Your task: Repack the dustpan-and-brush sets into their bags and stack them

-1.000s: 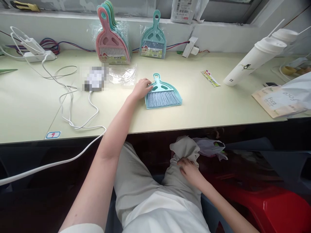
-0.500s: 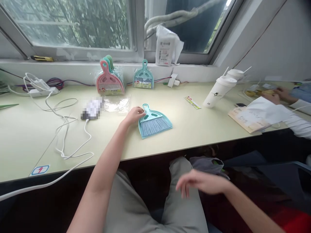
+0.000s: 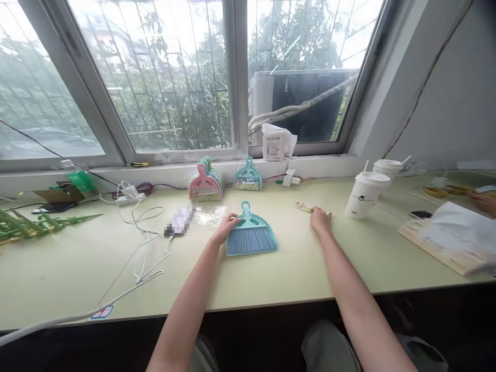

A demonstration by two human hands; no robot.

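Note:
A light-blue mini dustpan (image 3: 250, 220) lies on the table with its handle pointing away from me, and a brush with grey-blue bristles (image 3: 251, 241) is nested in it. My left hand (image 3: 225, 228) grips the dustpan's left edge, fingers bent over its upper side. Farther right, my right hand (image 3: 321, 220) reaches to a small printed label card (image 3: 304, 207) lying on the table. Its fingers are closed over the card's right end, which they hide. A crumpled clear plastic wrapper (image 3: 210, 214) lies beyond my left hand.
Wrapped dustpan sets (image 3: 205, 187) stand against the windowsill, beside a single blue wrapped set (image 3: 248, 178). White cups (image 3: 366, 196) stand on the right, near a tissue pack (image 3: 445, 243). White cables (image 3: 145, 258) cross the left side. Another person's hand (image 3: 484, 202) is at far right.
My right hand has risen from above my lap to the label card on the table. My left hand stays at the dustpan's left edge. The view has tilted upward.

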